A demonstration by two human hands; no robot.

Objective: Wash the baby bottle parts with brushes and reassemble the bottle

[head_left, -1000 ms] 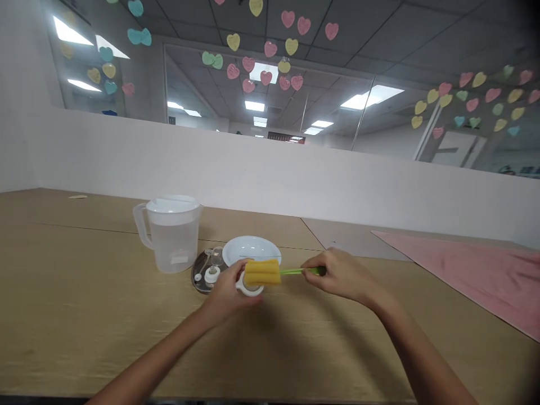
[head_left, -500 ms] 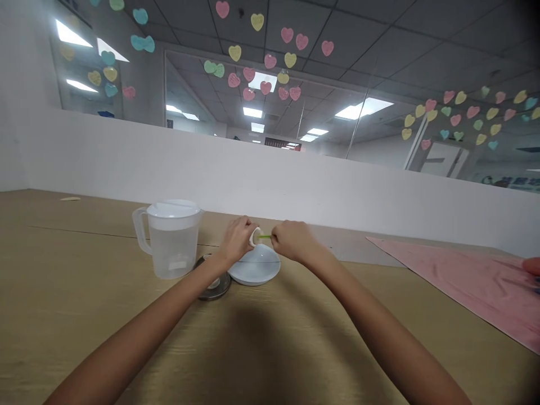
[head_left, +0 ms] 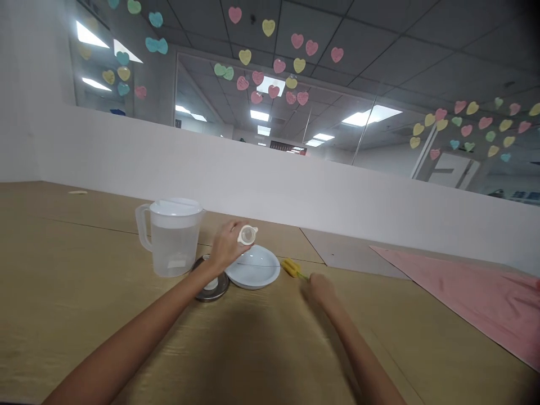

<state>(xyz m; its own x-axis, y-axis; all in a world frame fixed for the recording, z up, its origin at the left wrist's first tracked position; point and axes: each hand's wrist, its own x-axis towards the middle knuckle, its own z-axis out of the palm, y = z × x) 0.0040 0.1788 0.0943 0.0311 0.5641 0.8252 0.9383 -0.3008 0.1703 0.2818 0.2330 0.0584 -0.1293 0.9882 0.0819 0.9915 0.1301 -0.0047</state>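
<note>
My left hand (head_left: 229, 246) is raised above the table behind the bowl, shut on a white plastic ring-shaped cap (head_left: 247, 234). A yellow sponge brush (head_left: 291, 268) lies tilted just right of a white shallow bowl (head_left: 253, 281), with its thin green handle pointing at my right hand (head_left: 321, 289). That hand is blurred, and its fingertips are right at the handle's end, so any grip is hard to tell. A dark round metal lid (head_left: 211, 289) with a white knob sits under my left wrist.
A clear plastic jug (head_left: 172, 242) with a white lid, holding water, stands left of the bowl on a wooden table (head_left: 84, 315). A pink cloth (head_left: 464, 298) lies at the right. A sliver of another person's hand (head_left: 538, 284) shows at the right edge. A white partition runs behind the table.
My hands have moved apart. The sponge brush, earlier held with the white cap, now lies by the bowl, and my left hand keeps the cap. The view has tilted slightly.
</note>
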